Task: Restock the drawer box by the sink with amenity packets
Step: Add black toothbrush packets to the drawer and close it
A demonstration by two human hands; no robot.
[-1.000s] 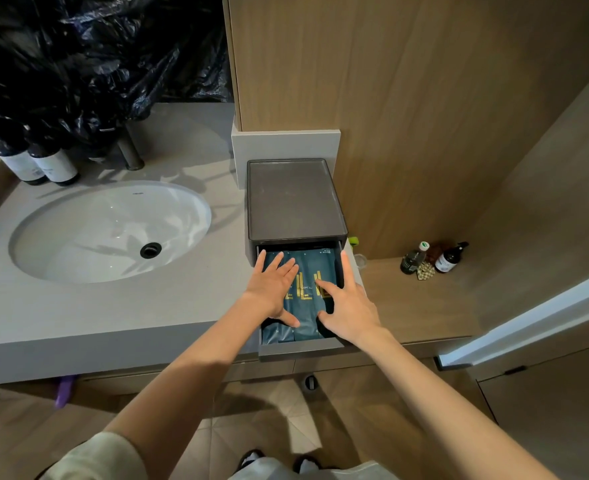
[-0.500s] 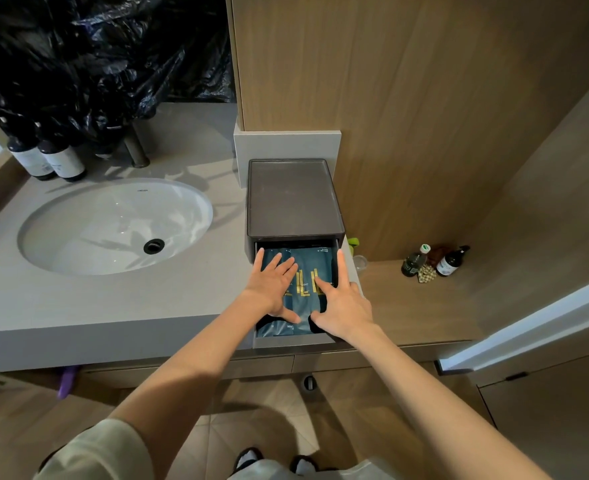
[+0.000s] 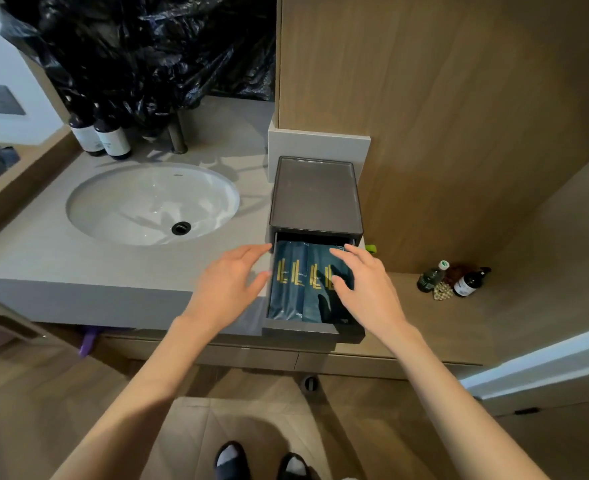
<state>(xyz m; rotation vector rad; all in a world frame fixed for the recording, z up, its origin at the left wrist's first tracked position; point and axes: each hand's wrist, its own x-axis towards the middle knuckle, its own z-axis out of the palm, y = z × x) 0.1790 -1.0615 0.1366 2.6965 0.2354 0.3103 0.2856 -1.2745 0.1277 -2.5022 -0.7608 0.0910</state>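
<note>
A dark grey drawer box (image 3: pixel 315 195) stands on the counter right of the sink, its drawer (image 3: pixel 300 330) pulled out toward me. Dark teal amenity packets (image 3: pixel 291 282) with gold lettering lie flat side by side inside the drawer. My left hand (image 3: pixel 229 285) hovers open just left of the drawer, fingers spread, holding nothing. My right hand (image 3: pixel 364 289) is open over the drawer's right half, fingers spread above the packets and covering part of them.
A white oval sink (image 3: pixel 151 202) sits in the grey counter (image 3: pixel 78 271). Two dark bottles (image 3: pixel 101 136) and a tap stand behind it under a black plastic bag (image 3: pixel 140 46). Small bottles (image 3: pixel 452 280) rest on the lower wooden ledge at right. A wood panel wall rises behind the box.
Both hands have lifted off the packets. My left hand moved left, out of the drawer; my right hand shifted right. More of the packets now shows.
</note>
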